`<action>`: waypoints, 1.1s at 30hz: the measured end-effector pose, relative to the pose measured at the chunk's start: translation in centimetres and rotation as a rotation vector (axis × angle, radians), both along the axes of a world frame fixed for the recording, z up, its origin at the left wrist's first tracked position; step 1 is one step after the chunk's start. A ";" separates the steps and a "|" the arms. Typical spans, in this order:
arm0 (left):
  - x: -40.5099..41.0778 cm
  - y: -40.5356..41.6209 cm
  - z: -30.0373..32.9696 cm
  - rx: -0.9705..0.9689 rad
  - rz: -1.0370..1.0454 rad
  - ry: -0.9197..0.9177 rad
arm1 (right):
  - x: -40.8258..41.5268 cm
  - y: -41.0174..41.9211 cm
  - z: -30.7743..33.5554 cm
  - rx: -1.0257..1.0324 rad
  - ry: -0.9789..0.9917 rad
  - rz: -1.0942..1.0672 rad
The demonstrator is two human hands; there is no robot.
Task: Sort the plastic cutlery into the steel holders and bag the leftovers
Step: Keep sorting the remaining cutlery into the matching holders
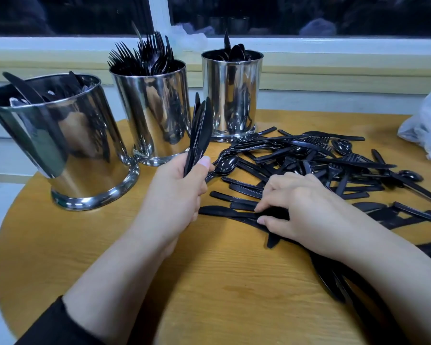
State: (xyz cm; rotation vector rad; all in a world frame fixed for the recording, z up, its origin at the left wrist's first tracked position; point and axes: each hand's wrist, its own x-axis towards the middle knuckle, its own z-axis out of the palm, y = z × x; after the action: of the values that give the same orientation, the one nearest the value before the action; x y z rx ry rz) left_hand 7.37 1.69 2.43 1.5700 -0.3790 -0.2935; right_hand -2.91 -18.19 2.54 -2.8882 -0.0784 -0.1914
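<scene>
A round wooden table (209, 282) stands against a pale window sill (334, 43); beyond the glass, apparently darkness.

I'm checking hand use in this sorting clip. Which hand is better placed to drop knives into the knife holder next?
The left hand. It already grips a bundle of knives upright, and the knife holder stands on its side. The right hand is low on the loose pile, farther away.

No text, label, brand, number or sign can be read anywhere in view.
</scene>
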 end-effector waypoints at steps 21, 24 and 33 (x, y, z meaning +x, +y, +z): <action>-0.2 0.0 0.1 0.043 -0.031 0.003 | 0.5 0.0 -0.4 0.018 -0.031 -0.049; -0.2 0.0 0.1 0.044 -0.031 0.001 | 0.5 0.2 -0.5 -0.012 -0.042 -0.033; 0.4 0.3 0.0 0.079 0.017 -0.053 | 0.5 0.2 -0.1 0.032 -0.207 -0.037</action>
State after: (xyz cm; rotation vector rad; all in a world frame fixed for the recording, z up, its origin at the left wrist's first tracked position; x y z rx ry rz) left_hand 7.78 2.03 2.46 1.6602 -0.3996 -0.2564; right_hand -2.46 -17.97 2.44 -2.8296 -0.0587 -0.4927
